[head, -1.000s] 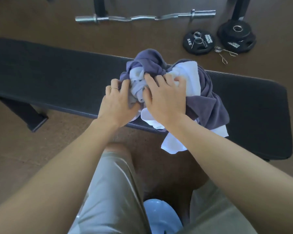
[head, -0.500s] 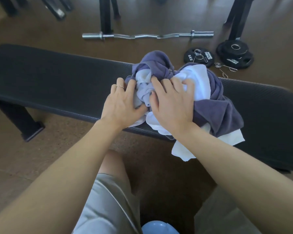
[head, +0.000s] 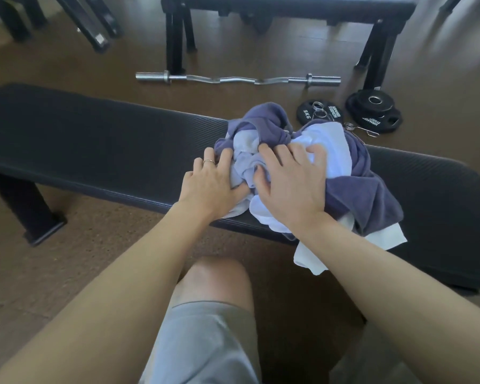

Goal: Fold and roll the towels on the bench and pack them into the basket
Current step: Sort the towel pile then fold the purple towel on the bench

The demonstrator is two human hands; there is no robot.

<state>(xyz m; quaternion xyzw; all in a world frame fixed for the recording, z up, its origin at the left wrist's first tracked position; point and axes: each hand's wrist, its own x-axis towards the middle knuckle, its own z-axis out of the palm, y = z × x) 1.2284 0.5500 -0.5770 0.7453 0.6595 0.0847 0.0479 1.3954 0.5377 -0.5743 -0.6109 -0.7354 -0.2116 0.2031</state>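
A crumpled pile of towels lies on the black bench point(head: 94, 145), right of its middle. It holds a dark purple towel point(head: 372, 200), a white towel point(head: 330, 153) and a pale lavender towel point(head: 244, 164). A white corner point(head: 311, 259) hangs over the near edge. My left hand point(head: 211, 187), a ring on one finger, rests on the pile's left side with fingers spread. My right hand point(head: 291, 187) presses on the pile's middle, fingertips sunk a little into the cloth. No basket is in view.
Behind the bench, a curl bar point(head: 239, 79), weight plates point(head: 374, 109) and spring collars point(head: 358, 128) lie on the brown floor. Black rack legs point(head: 175, 40) stand further back. My knee point(head: 216, 281) is just below the bench's near edge.
Both hands stay on the towel pile with little movement. My view has tilted upward, showing more of the floor and rack; a blue object at the bottom edge has left the view.
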